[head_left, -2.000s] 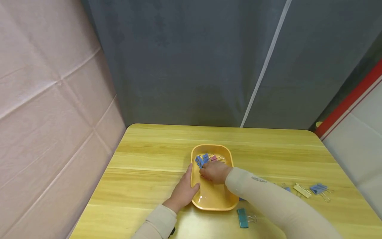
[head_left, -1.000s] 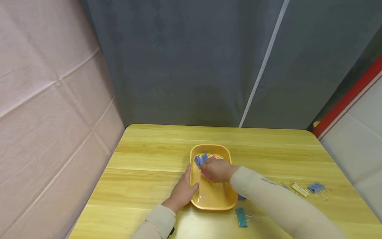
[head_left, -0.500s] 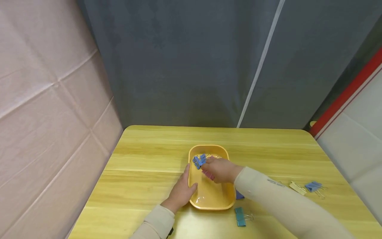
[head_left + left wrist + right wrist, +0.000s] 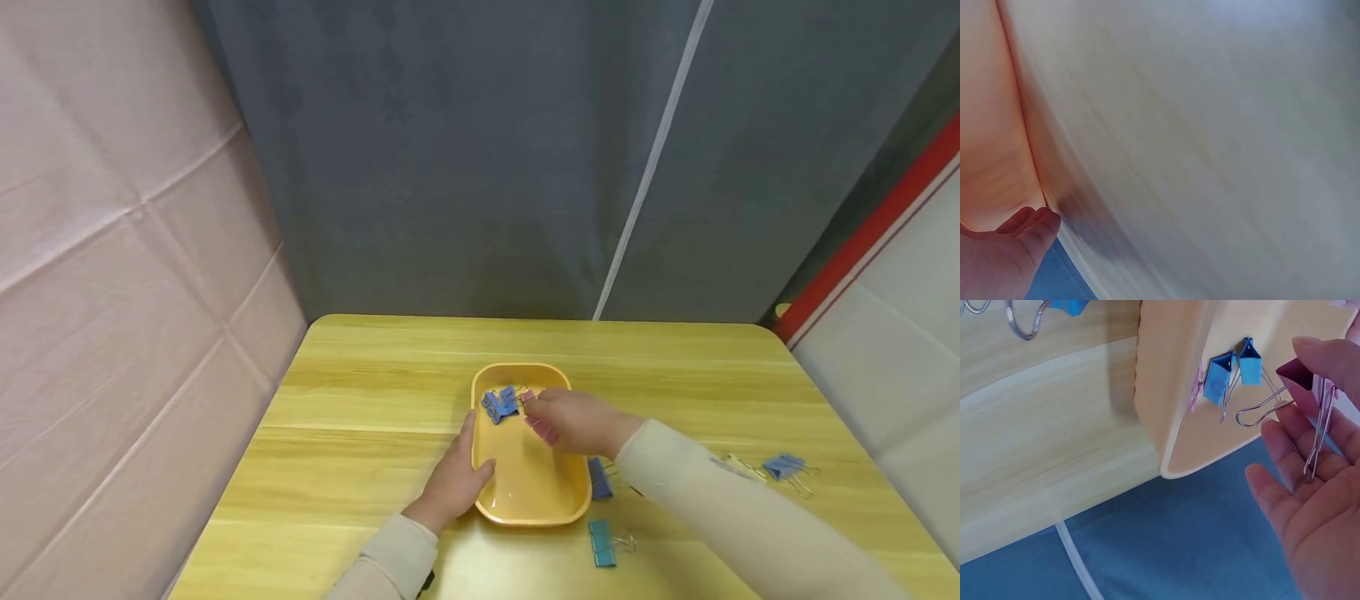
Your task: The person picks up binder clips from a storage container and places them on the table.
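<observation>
My left hand (image 4: 453,479) holds the left wall of a yellow-orange tray (image 4: 528,496), thumb over the rim and fingers along the outside. In the left wrist view, that hand (image 4: 1007,256) lies against the tray's side. My right hand (image 4: 581,423), over the tray's right part, pinches a pink binder clip (image 4: 542,430). In the right wrist view, thumb and fingers grip this clip (image 4: 1297,376); a second pink piece (image 4: 1327,400) shows beside it, partly hidden by the hand. Blue binder clips (image 4: 493,407) and another pink clip (image 4: 527,396) lie at the tray's far end.
Right of the tray, a dark blue clip (image 4: 600,480) lies close to its wall and a teal clip (image 4: 602,544) lies nearer me. Farther right are a light blue clip (image 4: 783,467) and a pale yellow clip (image 4: 745,467), partly behind my right sleeve (image 4: 720,492).
My right hand has drawn back to the right with the pink clip, away from the blue clips. More of the dark blue clip outside shows. The left hand keeps its place on the tray.
</observation>
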`<state>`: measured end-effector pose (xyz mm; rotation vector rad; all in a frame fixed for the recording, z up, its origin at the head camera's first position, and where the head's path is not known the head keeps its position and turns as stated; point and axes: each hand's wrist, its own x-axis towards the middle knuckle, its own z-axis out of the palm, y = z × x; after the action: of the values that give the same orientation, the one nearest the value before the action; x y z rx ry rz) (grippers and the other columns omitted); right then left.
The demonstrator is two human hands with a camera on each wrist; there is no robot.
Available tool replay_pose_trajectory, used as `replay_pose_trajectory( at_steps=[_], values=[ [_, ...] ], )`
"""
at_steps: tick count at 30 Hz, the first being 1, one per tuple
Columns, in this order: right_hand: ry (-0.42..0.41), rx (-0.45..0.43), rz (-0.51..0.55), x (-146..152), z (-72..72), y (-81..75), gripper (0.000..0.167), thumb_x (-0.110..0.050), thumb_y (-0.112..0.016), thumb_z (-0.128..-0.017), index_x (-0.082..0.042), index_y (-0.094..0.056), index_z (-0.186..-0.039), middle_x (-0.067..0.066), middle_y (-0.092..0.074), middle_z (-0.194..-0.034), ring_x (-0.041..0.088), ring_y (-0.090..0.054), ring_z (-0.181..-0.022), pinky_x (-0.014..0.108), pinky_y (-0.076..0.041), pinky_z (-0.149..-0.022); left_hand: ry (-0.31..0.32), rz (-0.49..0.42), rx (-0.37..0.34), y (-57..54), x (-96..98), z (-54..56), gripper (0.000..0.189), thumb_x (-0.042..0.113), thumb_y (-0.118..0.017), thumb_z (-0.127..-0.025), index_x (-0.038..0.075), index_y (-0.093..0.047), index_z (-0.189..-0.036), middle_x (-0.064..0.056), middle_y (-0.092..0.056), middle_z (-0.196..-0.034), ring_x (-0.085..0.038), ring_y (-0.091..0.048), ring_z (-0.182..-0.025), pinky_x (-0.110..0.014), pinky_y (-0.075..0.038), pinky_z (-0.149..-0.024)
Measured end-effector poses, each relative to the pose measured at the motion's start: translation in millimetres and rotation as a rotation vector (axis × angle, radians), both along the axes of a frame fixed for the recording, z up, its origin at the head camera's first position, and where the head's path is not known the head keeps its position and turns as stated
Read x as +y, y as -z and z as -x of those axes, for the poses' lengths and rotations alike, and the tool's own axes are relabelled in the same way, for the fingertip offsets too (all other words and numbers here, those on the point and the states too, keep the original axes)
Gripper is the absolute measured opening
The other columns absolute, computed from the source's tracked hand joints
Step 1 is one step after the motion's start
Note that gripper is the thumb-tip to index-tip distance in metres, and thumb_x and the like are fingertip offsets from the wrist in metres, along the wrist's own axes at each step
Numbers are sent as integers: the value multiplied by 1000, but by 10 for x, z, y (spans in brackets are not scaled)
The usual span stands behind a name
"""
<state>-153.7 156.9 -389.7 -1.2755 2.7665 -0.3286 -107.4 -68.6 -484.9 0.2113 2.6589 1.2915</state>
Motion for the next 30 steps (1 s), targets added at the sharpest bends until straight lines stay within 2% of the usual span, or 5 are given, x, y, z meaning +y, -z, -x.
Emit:
replay_pose_trajectory(
  at_steps=[10, 15, 20, 27, 30],
  values=[
    [96, -5, -13, 200, -85, -88, 45, 1, -76, -72, -3, -64, -115, 5, -63, -98, 17, -58, -85, 33, -56, -77, 9, 14, 5, -3, -8, 3, 84, 26, -61, -93, 12, -8, -156, -26, -32, -151, -45, -39, -132, -57, -33, -109],
    [139, -18, -16, 293, -169, -113, 41, -4, -79, -74, -5, -65, -113, 3, -63, -97, 14, -57, -83, 29, -56, -74, 10, 20, -3, -16, -7, 10, 84, 26, -61, -93, 12, -7, -156, -26, -32, -151, -46, -40, -132, -57, -33, -109],
    [164, 8, 5, 392, -253, -132, 38, -6, -78, -76, -4, -66, -111, 0, -62, -90, 10, -54, -76, 24, -54, -66, 7, 10, -20, -5, -11, 22, 84, 27, -61, -94, 15, -6, -157, -25, -30, -152, -46, -39, -132, -57, -32, -109],
    [182, 42, 45, 535, -342, -112, 33, -4, -77, -76, -5, -68, -107, -5, -58, -83, 8, -49, -73, 23, -50, -62, 12, 2, -17, 15, -19, 34, 85, 27, -60, -94, 17, -5, -157, -25, -31, -152, -46, -39, -132, -58, -33, -109],
    [199, 62, 35, 589, -393, -103, 33, -2, -77, -74, -6, -68, -106, -4, -59, -83, 10, -52, -74, 25, -52, -62, 18, -4, -15, 5, -19, 37, 84, 27, -60, -94, 16, -5, -157, -25, -31, -152, -46, -39, -132, -58, -33, -109]
  ],
)
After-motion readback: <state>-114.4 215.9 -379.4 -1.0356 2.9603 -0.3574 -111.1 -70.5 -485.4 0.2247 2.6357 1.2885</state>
